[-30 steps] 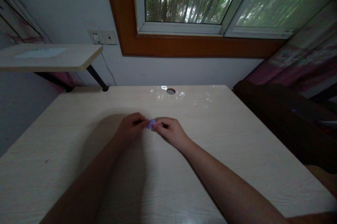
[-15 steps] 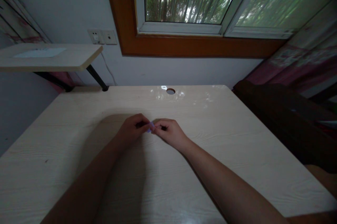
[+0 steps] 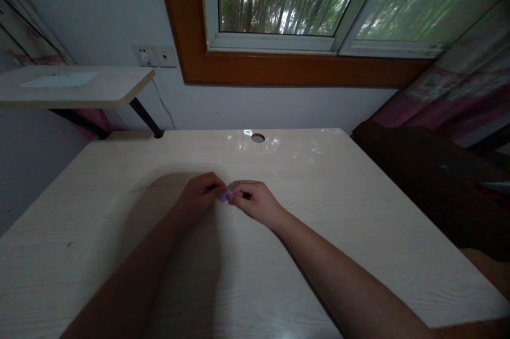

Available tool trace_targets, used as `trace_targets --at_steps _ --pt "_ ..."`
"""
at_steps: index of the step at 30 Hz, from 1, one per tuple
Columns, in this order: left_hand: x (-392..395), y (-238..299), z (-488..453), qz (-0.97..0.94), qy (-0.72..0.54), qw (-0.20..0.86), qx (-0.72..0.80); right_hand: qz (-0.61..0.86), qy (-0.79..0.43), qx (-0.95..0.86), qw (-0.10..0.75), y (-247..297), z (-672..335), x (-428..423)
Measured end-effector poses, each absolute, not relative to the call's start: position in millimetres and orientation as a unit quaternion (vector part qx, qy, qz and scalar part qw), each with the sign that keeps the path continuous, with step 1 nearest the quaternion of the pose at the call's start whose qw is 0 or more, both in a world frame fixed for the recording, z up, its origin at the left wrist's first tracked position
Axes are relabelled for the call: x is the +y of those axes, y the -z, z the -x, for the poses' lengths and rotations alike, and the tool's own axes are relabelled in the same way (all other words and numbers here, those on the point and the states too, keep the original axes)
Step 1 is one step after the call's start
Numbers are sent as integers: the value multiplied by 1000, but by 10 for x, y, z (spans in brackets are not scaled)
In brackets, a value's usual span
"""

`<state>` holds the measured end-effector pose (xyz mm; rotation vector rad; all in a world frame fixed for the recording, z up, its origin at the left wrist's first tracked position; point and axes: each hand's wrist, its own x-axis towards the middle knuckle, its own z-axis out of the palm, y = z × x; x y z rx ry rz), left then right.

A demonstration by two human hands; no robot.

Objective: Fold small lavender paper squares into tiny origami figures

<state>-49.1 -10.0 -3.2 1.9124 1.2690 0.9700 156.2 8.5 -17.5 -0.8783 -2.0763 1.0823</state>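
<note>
Between my two hands, over the middle of the pale wooden desk (image 3: 303,254), is a small light-purple piece (image 3: 223,196). It looks like folded paper, but most of it is covered by fingers and its kind is unclear. My left hand (image 3: 202,190) pinches it from the left with thumb and forefinger. From the right, my right hand (image 3: 255,198) pinches its other side, fingertips nearly touching those of the left. Both forearms reach in from the bottom of the view.
A raised shelf (image 3: 119,95) on black legs stands at the desk's back left, with a pale sheet (image 3: 59,79) on it. A round cable hole (image 3: 258,138) lies near the back edge. Behind are wall sockets (image 3: 154,56) and a window (image 3: 279,4); dark furniture (image 3: 414,174) stands at right.
The fingertips have shifted slightly around the purple piece, and a bit more of it shows below them. Hands and arms otherwise stay in place.
</note>
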Motion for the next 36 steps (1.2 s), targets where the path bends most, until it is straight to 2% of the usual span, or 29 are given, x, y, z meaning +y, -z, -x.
trace_targets --at_steps 9,18,31,36 --pt "-102 0 452 -710 -340 290 545 352 -410 -778 320 177 -1548 87" --pt "-87 22 465 -713 -349 270 544 369 -409 -767 330 186 -1549 89" --pt "-50 74 503 -651 -402 299 571 412 -442 -706 369 203 -1563 130" --pt "-60 84 490 -682 -374 317 543 406 -451 -706 365 205 -1563 134"
